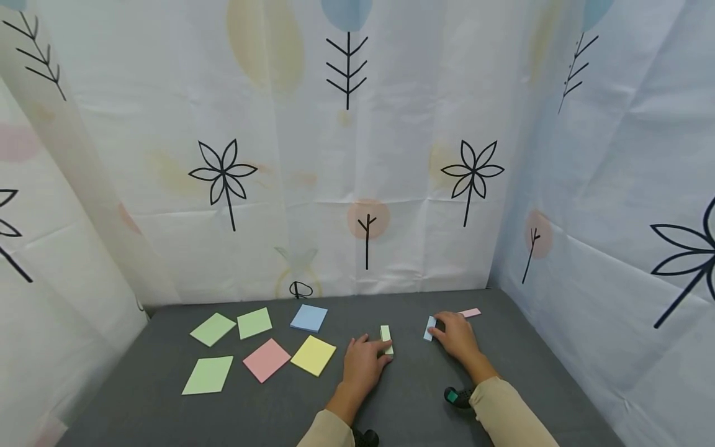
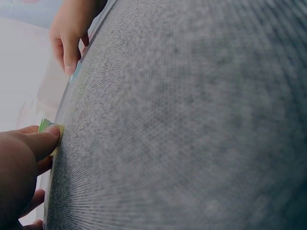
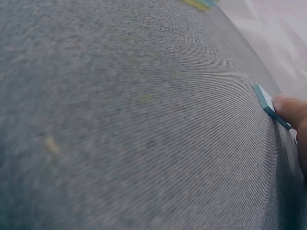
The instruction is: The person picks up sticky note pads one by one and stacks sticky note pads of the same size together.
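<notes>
In the head view, my left hand [image 1: 362, 367] pinches a narrow light green sticky note pad [image 1: 385, 333] right of the table's middle. From the left wrist, the thumb lies against this green pad [image 2: 43, 125], and a yellowish edge shows beside the thumb. My right hand [image 1: 459, 338] holds a narrow light blue sticky note pad [image 1: 429, 329] between thumb and fingers, farther right. This blue pad [image 3: 264, 99] lies slanted at the fingertip in the right wrist view. Behind the right hand, a narrow pink sticky note pad [image 1: 470, 312] is partly hidden.
Square sticky note pads lie at the left: several green ones [image 1: 208, 375], a blue one [image 1: 309, 318], a pink one [image 1: 266, 360] and a yellow one [image 1: 313, 356]. The grey table [image 1: 413, 403] meets patterned curtains [image 1: 402, 248] at the back and sides.
</notes>
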A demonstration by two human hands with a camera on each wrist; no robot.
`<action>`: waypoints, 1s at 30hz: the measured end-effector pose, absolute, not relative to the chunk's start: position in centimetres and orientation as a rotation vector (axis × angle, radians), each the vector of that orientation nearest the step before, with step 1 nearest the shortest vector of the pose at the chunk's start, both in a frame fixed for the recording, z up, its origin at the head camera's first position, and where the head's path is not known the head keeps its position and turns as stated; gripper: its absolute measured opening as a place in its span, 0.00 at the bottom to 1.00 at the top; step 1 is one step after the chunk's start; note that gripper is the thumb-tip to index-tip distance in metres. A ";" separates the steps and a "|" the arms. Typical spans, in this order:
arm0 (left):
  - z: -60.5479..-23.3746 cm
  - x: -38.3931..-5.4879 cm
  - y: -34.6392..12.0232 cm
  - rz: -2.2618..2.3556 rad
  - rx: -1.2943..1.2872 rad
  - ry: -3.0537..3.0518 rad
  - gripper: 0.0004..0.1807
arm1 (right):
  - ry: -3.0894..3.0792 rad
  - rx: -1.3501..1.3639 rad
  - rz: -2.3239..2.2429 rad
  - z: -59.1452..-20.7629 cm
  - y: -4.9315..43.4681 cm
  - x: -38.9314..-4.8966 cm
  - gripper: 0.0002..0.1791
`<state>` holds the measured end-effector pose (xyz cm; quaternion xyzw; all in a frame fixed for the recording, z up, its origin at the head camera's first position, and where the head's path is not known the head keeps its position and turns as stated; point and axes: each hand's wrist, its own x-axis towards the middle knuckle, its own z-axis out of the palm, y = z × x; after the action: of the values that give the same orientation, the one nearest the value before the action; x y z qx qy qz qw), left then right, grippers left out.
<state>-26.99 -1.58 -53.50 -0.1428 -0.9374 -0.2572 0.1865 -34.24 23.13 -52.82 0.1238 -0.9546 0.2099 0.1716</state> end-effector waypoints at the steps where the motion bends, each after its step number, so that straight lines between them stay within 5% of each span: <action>1: -53.5 -27.0 -1.5 -0.726 -0.400 -2.642 0.18 | -2.727 0.340 0.586 -52.8 23.1 -34.3 0.23; 17: -53.6 -27.1 -1.2 -0.725 -0.398 -2.629 0.18 | -2.717 0.189 0.818 -52.4 22.3 -34.6 0.24; 30: -53.6 -26.9 -1.4 -0.721 -0.412 -2.618 0.19 | -2.489 0.141 1.131 -52.3 19.5 -33.5 0.10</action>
<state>-26.85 -1.38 -53.63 -0.1471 -0.9347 -0.2575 0.1959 -33.49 19.54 -52.29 0.0504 -0.8907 0.4048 0.2006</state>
